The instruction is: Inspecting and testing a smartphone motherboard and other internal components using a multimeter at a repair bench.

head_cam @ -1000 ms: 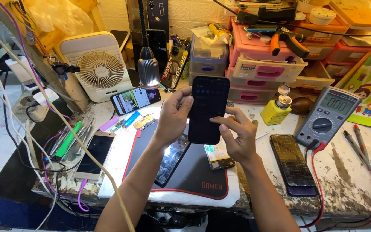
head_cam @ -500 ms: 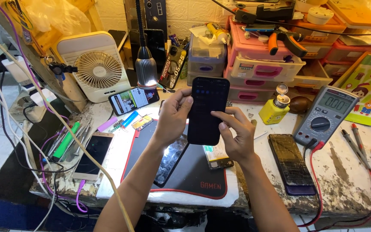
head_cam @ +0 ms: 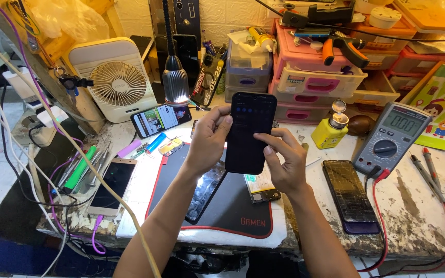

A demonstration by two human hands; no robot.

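Observation:
My left hand (head_cam: 208, 140) grips the left edge of a black smartphone (head_cam: 251, 128), held upright above the bench with its dim screen facing me. My right hand (head_cam: 283, 162) supports its right side, the index finger touching the screen near the middle. Below the phone lies a black work mat with red trim (head_cam: 235, 211). On the mat rest a cracked phone screen (head_cam: 205, 190) and a small open phone part (head_cam: 261, 188).
A grey multimeter (head_cam: 392, 139) with red leads sits at right, a cracked dark phone (head_cam: 350, 195) beside it. A yellow bottle (head_cam: 330, 131), pink drawers (head_cam: 318, 82), a lit lamp (head_cam: 173, 85), a white fan (head_cam: 112, 80), a lit phone (head_cam: 160, 118) and a gold phone (head_cam: 112, 185) surround the mat.
The phone and both hands stay almost in place; my right index finger has shifted slightly on the screen.

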